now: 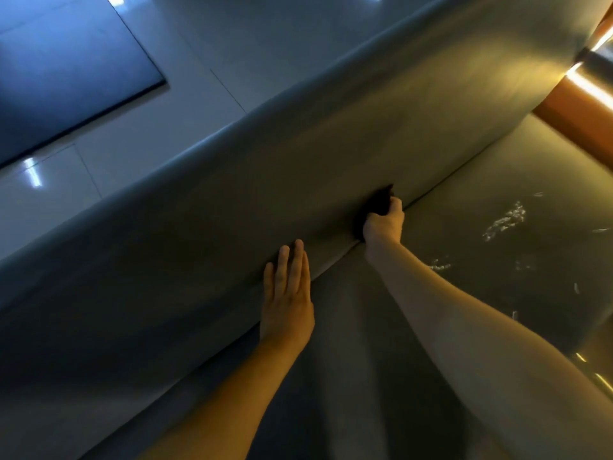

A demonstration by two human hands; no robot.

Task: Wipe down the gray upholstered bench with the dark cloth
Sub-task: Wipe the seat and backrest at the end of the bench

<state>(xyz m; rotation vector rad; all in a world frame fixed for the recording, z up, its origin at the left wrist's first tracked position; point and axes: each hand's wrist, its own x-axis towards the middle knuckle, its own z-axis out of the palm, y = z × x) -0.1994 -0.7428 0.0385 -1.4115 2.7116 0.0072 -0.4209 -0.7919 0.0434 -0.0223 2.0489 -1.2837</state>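
Most of the cloth (376, 202) is hidden. Only a dark lump shows above the right hand (383, 224) and a bit beside it, and its shape is hard to make out. The fingers of that hand curl under, so they cannot be seen well. The bench (232, 200) is cut off at the edges of the picture, and its lower left part is in deep shadow. Both arms run out of the picture at the bottom. The top right corner is blurry, with an orange piece (570, 104) and bright spots of light.

The right hand is a fist that grips the cloth. It pushes the cloth into the crack (431, 194) where the back of the bench meets the seat (348, 327). The right arm is stretched out long and straight over the seat.

The left hand (287, 300) is flat and open. Its fingers are straight and close together. They lie on the back of the bench, and the palm sits over the crack. This hand is near the right hand, lower down along the crack, and the two do not touch.

White wet marks (506, 220) shine on the seat to the right of the cloth. Past the bench is a shiny tiled floor (199, 44) with a dark mat (66, 78) on it.
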